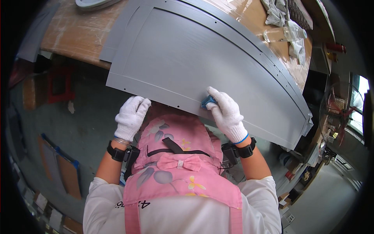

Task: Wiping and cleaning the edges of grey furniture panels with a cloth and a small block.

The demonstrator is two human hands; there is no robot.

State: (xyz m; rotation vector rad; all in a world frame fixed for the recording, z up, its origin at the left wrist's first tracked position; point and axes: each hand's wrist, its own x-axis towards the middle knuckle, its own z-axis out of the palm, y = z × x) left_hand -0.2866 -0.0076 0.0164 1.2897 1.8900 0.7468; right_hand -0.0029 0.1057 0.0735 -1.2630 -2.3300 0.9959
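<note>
A large grey panel [187, 58] with grooved borders and small holes lies flat, its near edge jutting past the worktable toward me. My right hand [227, 113], in a white knitted glove, presses a small blue pad [207, 102] onto the panel's surface close to that near edge. Whether the pad is folded cloth or abrasive sheet I cannot tell. My left hand [132, 116], gloved alike, is at the near edge farther left, with its fingers curled together. Its fingertips are partly hidden, so a grip on the edge cannot be confirmed.
Under the panel is a brown-covered worktable [78, 31]. A clear bottle [282, 34] lies at its far right beside crumpled grey cloth [276, 13]. A red stool [60, 84] stands at left, flat boards [60, 167] lean below it, and a fan [337, 111] is at right.
</note>
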